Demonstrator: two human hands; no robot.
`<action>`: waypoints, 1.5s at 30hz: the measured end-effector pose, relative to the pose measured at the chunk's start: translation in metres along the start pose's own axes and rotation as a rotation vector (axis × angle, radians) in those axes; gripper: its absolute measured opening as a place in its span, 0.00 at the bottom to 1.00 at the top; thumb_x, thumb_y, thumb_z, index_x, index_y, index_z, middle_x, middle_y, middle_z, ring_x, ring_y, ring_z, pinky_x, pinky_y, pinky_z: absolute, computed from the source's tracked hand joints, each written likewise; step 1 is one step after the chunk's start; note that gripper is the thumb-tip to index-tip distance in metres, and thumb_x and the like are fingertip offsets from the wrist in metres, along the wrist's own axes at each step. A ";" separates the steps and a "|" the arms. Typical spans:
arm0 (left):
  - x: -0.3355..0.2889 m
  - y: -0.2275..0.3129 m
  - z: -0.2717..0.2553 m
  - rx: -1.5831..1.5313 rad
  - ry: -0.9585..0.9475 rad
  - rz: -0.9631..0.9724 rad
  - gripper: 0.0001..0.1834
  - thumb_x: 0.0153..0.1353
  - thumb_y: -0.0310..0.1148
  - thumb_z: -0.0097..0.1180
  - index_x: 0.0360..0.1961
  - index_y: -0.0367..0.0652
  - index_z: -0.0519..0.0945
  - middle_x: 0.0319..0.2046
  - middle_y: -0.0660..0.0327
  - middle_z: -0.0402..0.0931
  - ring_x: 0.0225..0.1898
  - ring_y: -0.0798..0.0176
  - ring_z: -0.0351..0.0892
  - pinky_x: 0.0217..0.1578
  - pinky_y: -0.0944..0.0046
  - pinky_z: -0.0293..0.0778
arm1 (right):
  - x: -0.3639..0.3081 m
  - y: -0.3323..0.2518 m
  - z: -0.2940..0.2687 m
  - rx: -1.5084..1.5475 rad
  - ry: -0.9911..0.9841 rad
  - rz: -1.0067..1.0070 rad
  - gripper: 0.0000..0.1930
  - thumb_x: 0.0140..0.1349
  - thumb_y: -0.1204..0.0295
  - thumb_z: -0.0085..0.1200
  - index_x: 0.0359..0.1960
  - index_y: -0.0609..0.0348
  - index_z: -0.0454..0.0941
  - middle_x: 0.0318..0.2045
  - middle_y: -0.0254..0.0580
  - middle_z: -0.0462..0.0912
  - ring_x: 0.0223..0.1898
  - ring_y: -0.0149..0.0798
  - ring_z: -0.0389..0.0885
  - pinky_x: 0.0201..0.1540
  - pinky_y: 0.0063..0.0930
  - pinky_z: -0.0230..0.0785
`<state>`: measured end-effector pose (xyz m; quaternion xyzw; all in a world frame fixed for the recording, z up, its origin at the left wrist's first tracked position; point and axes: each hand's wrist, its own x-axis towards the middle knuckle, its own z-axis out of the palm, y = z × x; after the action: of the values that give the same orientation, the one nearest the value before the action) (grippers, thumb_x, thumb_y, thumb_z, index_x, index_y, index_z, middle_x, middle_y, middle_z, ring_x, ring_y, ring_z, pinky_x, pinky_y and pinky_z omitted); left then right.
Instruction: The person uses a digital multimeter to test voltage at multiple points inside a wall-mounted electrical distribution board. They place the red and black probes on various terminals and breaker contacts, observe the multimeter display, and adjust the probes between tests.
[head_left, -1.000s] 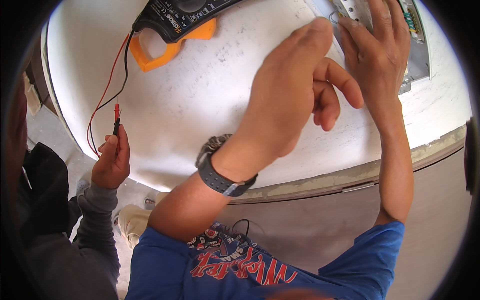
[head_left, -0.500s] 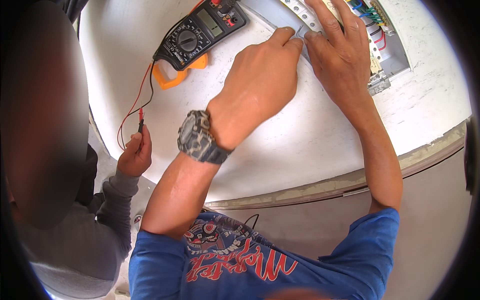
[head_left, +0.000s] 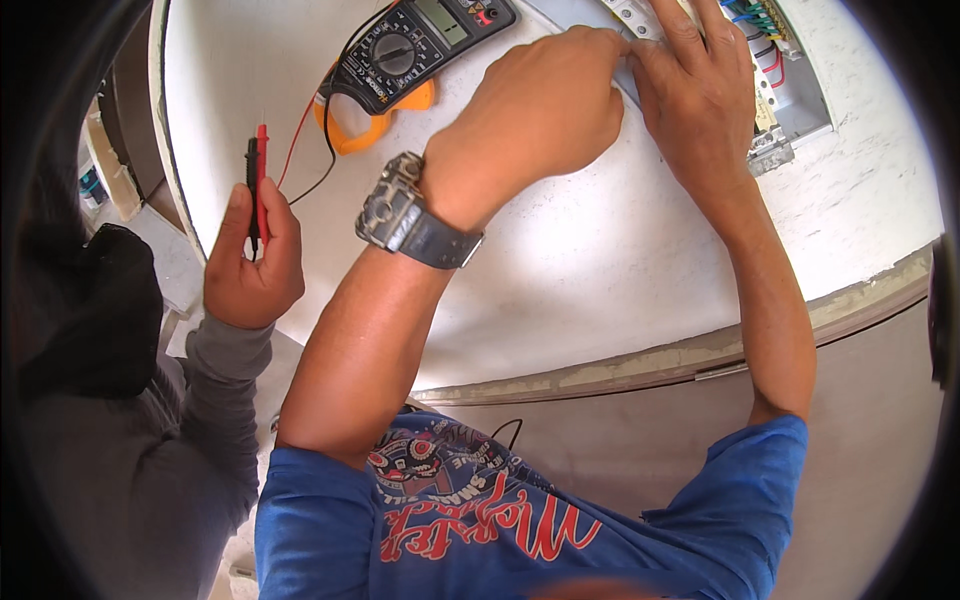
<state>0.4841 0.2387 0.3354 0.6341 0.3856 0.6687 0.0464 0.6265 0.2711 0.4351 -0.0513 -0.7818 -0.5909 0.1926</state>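
My left hand (head_left: 530,115), wearing a dark camouflage watch (head_left: 405,220), is closed at the edge of a grey electrical box (head_left: 808,118). Whatever its fingertips pinch is hidden behind the knuckles. Beside it, my right hand (head_left: 700,125) lies over the box with fingers stretched out and apart, its thumb near the left fingertips. White circuit breakers (head_left: 632,15) show between and beside my hands. Green, blue, black and red wires (head_left: 765,25) run along the box's right side. Left of my left hand rests a black clamp meter (head_left: 400,60) with an orange jaw.
At the left, another person's hand (head_left: 255,285) holds a red test probe (head_left: 262,175) and a black test probe (head_left: 252,170) upright together. Their leads run to the meter. The white panel (head_left: 590,260) under my arms ends at a worn near edge (head_left: 620,375).
The other person's hand has turned and lifted the two probes upright, farther left. My left fingertips have gone from plain sight behind the knuckles. The whole view has shifted slightly.
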 end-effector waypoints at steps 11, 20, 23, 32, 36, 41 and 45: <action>0.025 0.005 -0.008 -0.340 -0.026 -0.224 0.11 0.65 0.25 0.52 0.45 0.29 0.79 0.35 0.44 0.83 0.25 0.49 0.85 0.30 0.52 0.81 | -0.012 0.009 0.001 0.017 0.050 -0.010 0.08 0.50 0.77 0.63 0.17 0.62 0.77 0.61 0.45 0.80 0.67 0.56 0.71 0.64 0.54 0.67; 0.025 0.013 0.008 -0.415 -0.029 -0.287 0.11 0.66 0.25 0.51 0.42 0.28 0.82 0.33 0.45 0.85 0.23 0.54 0.85 0.26 0.55 0.80 | -0.010 0.006 -0.002 0.005 0.041 0.013 0.06 0.48 0.76 0.64 0.17 0.61 0.80 0.59 0.43 0.82 0.66 0.55 0.72 0.63 0.52 0.68; 0.020 0.012 0.012 -0.394 -0.010 -0.247 0.12 0.66 0.25 0.52 0.40 0.27 0.84 0.29 0.47 0.85 0.20 0.57 0.84 0.24 0.58 0.78 | -0.013 0.006 0.000 0.022 0.091 -0.009 0.04 0.49 0.76 0.65 0.20 0.61 0.83 0.60 0.43 0.81 0.66 0.55 0.73 0.63 0.53 0.68; 0.015 0.019 0.023 -0.375 0.094 -0.207 0.11 0.62 0.27 0.61 0.40 0.28 0.88 0.26 0.48 0.86 0.21 0.60 0.83 0.25 0.60 0.76 | -0.026 0.011 -0.018 0.103 0.007 0.052 0.05 0.51 0.74 0.68 0.26 0.61 0.85 0.59 0.51 0.80 0.67 0.58 0.71 0.66 0.55 0.65; 0.009 0.015 0.040 -0.150 0.228 -0.066 0.12 0.62 0.30 0.62 0.39 0.31 0.89 0.30 0.47 0.88 0.28 0.55 0.86 0.35 0.58 0.79 | -0.043 0.014 -0.021 0.072 0.303 0.156 0.06 0.52 0.75 0.69 0.31 0.61 0.85 0.53 0.53 0.83 0.62 0.57 0.77 0.64 0.50 0.69; 0.020 -0.009 0.059 0.083 0.208 0.001 0.12 0.60 0.34 0.64 0.36 0.34 0.89 0.30 0.47 0.87 0.35 0.50 0.87 0.41 0.56 0.78 | -0.067 -0.027 -0.015 0.401 0.643 0.645 0.04 0.57 0.76 0.67 0.32 0.62 0.85 0.44 0.51 0.86 0.52 0.50 0.82 0.55 0.39 0.74; 0.038 -0.024 0.062 0.300 0.346 0.269 0.11 0.58 0.34 0.64 0.29 0.34 0.87 0.27 0.48 0.86 0.32 0.52 0.86 0.37 0.56 0.77 | -0.089 -0.099 -0.014 0.748 0.805 0.913 0.03 0.60 0.77 0.66 0.35 0.61 0.86 0.46 0.48 0.87 0.50 0.47 0.83 0.53 0.37 0.75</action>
<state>0.5213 0.3047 0.3459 0.5558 0.3949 0.7026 -0.2038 0.6813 0.2412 0.3165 -0.0818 -0.7007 -0.1168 0.6990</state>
